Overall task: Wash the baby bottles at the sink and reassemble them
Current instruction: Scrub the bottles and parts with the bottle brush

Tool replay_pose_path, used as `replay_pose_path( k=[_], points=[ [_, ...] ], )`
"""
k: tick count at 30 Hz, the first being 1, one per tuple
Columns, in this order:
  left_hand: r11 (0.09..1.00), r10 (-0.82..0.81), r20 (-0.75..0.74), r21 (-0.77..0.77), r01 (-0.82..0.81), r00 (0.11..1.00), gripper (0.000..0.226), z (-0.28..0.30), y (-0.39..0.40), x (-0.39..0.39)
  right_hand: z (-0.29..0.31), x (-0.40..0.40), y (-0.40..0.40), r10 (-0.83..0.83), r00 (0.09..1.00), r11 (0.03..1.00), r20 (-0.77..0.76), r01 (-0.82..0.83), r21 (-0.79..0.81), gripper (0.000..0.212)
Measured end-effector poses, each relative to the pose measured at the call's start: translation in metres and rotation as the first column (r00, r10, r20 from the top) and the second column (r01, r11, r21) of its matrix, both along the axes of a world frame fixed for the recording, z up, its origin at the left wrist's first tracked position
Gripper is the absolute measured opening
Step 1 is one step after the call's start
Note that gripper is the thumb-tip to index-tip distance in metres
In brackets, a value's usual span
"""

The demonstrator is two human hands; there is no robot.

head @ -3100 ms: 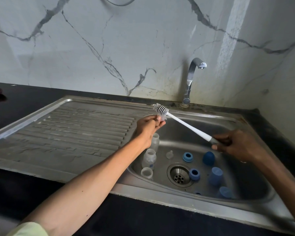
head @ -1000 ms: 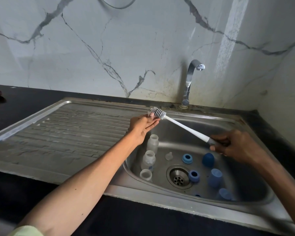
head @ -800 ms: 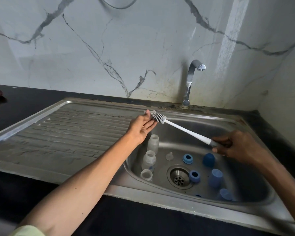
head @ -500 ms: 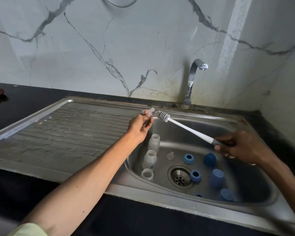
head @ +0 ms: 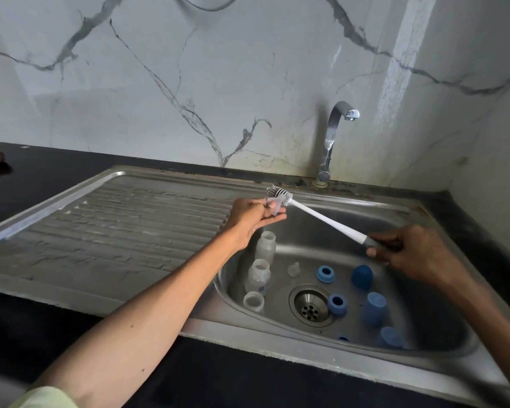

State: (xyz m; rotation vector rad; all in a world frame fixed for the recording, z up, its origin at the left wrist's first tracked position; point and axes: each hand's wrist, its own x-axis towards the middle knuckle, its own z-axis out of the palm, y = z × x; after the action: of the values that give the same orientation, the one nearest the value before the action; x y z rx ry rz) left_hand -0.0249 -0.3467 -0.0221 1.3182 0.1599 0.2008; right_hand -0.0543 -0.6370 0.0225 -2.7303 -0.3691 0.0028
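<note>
Counter: the black counter (head: pixel 248 375) runs nearest you, carrying the steel sink (head: pixel 306 331).
Basin: three clear bottle bodies (head: pixel 259 278) stand along the left wall; a spare clear teat (head: pixel 293 269), blue collars (head: pixel 325 274) and blue caps (head: pixel 362 276) lie around the drain (head: pixel 310 304).
Right hand: your right hand (head: pixel 409 254) has its grip curled round the handle end of the bottle brush (head: pixel 330 222).
Left hand: your left hand (head: pixel 255 214), over the basin's far-left corner, pinches a small clear teat (head: pixel 273 207) between thumb and fingers.
Key relation: the brush's long axis rises from your right hand, up-left and away, so the bristle head (head: pixel 278 195) touches the teat; your left hand is the nearer one to it.
Tap: the tap (head: pixel 333 136) stands behind; no water is visible.
</note>
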Motion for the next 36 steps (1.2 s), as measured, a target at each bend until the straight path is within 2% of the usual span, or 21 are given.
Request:
replay_pose_path(
  k=[2,6,9,12,16,18,22,31,36],
  points=[
    [0.995,-0.018,-0.026,0.093,0.020,1.000,0.016,0.000,-0.005,-0.002,0.002,-0.002,0.001,-0.010,1.000,1.000,0.011,0.010,-0.003,0.041],
    [0.990,0.122,-0.003,0.068,-0.122,0.993,0.013,0.001,-0.005,0.002,0.007,-0.005,0.001,-0.027,0.998,1.000,0.049,0.027,0.000,0.044],
    [0.975,0.194,0.002,0.107,-0.193,0.981,0.010,-0.002,0.002,0.005,0.013,-0.008,-0.005,-0.086,0.991,0.996,0.104,0.083,0.035,0.041],
    [0.928,0.290,0.021,0.237,-0.287,0.957,0.012,-0.004,0.005,0.004,0.018,-0.009,-0.014,-0.142,0.971,0.989,0.194,0.132,0.064,0.042],
    [0.904,0.241,0.075,0.345,-0.252,0.968,0.022,-0.004,-0.002,0.001,0.018,-0.011,-0.010,-0.149,0.968,0.988,0.204,0.137,0.071,0.042],
    [0.907,0.265,0.077,0.319,-0.276,0.961,0.022,-0.002,-0.007,-0.001,0.016,-0.013,-0.005,-0.125,0.979,0.991,0.159,0.118,0.055,0.041],
    [0.907,0.396,0.062,0.126,-0.401,0.916,0.013,0.002,0.003,0.001,0.022,-0.016,-0.005,-0.136,0.977,0.990,0.164,0.130,0.046,0.042],
    [0.918,0.348,0.012,0.201,-0.343,0.937,0.010,-0.008,0.010,0.009,0.023,-0.023,-0.002,-0.131,0.978,0.991,0.160,0.127,0.033,0.040],
    [0.864,0.305,0.072,0.399,-0.307,0.950,0.020,-0.011,0.005,0.004,0.018,-0.020,0.001,-0.128,0.985,0.992,0.114,0.126,0.023,0.041]
  ],
)
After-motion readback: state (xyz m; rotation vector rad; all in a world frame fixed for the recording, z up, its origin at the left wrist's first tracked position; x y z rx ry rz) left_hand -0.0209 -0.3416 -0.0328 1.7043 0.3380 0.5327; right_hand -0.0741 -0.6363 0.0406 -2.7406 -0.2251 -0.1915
